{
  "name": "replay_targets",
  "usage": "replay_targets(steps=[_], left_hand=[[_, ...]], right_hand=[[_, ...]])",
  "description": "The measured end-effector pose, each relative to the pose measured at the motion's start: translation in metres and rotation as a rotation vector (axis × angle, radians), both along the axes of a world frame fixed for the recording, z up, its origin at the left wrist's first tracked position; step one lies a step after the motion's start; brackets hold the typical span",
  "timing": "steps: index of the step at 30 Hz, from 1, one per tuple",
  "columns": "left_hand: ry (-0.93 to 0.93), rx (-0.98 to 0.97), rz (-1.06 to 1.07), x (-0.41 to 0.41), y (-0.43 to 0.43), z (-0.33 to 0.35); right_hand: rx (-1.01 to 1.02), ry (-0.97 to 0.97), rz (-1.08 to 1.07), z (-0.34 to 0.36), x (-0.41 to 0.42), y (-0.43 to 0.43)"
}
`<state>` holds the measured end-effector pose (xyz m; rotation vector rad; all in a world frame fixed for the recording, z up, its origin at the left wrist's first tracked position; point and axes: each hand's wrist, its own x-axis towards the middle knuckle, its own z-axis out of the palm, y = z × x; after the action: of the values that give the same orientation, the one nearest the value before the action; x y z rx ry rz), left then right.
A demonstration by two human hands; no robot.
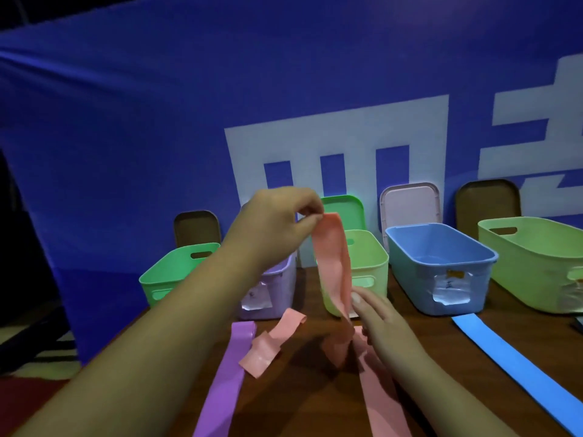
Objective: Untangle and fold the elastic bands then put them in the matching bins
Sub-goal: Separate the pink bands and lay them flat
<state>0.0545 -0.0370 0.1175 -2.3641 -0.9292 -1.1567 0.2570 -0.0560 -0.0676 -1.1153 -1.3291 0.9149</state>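
— Up high, in the pinch of the left hand (277, 222), what is that?

— It is the pink band (332, 263); the thumb and a finger squeeze its top end; the band hangs down from the pinch.

— And the right hand (378, 316)?

— It is lower than the pinch and a bit to the right; its fingers (358, 299) lie straight and touch the band's right edge near the bottom; I cannot see its thumb; under that hand the band meets the brown table (426, 335) and runs toward the person.

— What lies near?

— Down and left of the pinch lies another pink piece (274, 342), folded over; just left of it a purple band (227, 380) lies flat; far down to the right a blue band (517, 370) lies flat too.

— And the bins?

— Right behind the hanging band stands a light green bin (369, 263); a purple bin (277, 291) sits below the left wrist; a green bin (167, 275) is further left; right of the pinch comes a blue bin (441, 263), then a big yellow-green bin (536, 257); behind them lids lean up, a brown lid (197, 228), a green lid (342, 209), a pale pink lid (410, 209), a second brown lid (487, 200); behind it all hangs a blue cloth (126, 121) with white shapes.
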Motion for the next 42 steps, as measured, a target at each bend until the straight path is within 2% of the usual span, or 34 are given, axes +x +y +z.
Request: replay_targets(steps=[4,9,12,18,24,35,42], left_hand=[[-0.018,0.032,0.005,0.000,-0.007,0.048],[0.012,-0.098,0.090,-0.001,-0.011,0.081],[0.005,-0.167,0.137,-0.001,-0.010,0.088],[-0.017,-0.215,0.148,-0.003,-0.008,0.090],[-0.072,-0.246,0.161,-0.002,0.001,0.090],[-0.244,-0.347,0.190,0.014,0.033,0.069],[-0.169,-0.454,0.212,0.040,0.064,-0.004]], right_hand=[[0.034,-0.027,0.043,0.000,0.002,-0.001],[0.016,0.002,0.139,0.003,0.009,-0.001],[0.003,0.038,0.205,0.004,0.008,-0.006],[0.019,-0.067,0.189,-0.001,0.001,-0.005],[-0.077,-0.071,0.244,-0.002,-0.003,-0.009],[-0.202,-0.195,0.250,0.008,0.015,-0.061],[-0.392,-0.306,0.181,0.022,0.030,-0.129]])
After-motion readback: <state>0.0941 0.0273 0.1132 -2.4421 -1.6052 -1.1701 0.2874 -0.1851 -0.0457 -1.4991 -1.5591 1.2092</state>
